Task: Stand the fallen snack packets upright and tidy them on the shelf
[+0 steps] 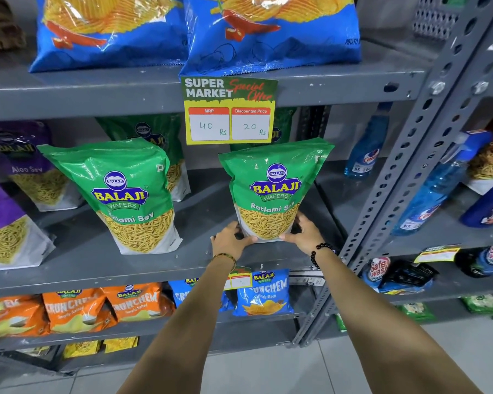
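A green Ratlami Sev packet (273,189) stands upright on the grey middle shelf (103,260), a little right of centre. My left hand (229,238) grips its lower left corner and my right hand (303,231) grips its lower right corner. A second green Ratlami Sev packet (125,194) stands upright to the left, leaning slightly back. More green packets (154,132) stand behind both, partly hidden. Purple Aloo Sev packets (20,166) stand at the far left.
A yellow price tag (229,109) hangs from the upper shelf edge just above the held packet. Blue chip bags (268,32) sit above. Blue spray bottles (365,152) stand right of the packet. A perforated upright post (396,177) bounds the shelf. Orange and blue Crunchem bags (77,308) fill the shelf below.
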The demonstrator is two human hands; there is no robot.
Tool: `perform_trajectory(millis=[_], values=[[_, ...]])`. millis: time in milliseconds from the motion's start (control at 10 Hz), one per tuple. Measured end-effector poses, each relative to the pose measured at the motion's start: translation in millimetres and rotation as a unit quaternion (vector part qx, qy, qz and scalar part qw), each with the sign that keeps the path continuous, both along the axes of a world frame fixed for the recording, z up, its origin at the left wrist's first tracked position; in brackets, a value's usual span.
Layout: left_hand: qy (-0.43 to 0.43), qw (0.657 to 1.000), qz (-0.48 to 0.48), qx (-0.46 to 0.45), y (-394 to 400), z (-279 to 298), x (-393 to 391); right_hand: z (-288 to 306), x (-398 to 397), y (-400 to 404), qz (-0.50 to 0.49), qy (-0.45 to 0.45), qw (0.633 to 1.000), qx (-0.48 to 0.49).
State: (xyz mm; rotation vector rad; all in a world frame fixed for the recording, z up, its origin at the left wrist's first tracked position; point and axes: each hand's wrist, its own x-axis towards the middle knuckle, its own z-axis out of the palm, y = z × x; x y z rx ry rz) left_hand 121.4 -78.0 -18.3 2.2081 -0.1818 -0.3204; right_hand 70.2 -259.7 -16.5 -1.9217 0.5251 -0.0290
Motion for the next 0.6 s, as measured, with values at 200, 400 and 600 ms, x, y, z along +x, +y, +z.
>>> perform_trajectory(millis=[200,400,600], values=[[-0.011,1.0,-0.004,0.002,0.8,-0.6,0.9,-0.8,1.1,0.0,-0.001,-0.004,1.0,0.005],[-0.011,1.0,-0.001,0.001,1.1,-0.7,0.7,-3.1,1.0,-0.6,-0.003,-0.001,1.0,-0.001],[-0.003,1.0,-0.002,0.022,2.4,-3.4,-0.5,-8.7,-3.6,-0.5,-0.007,0.003,1.0,-0.005]])
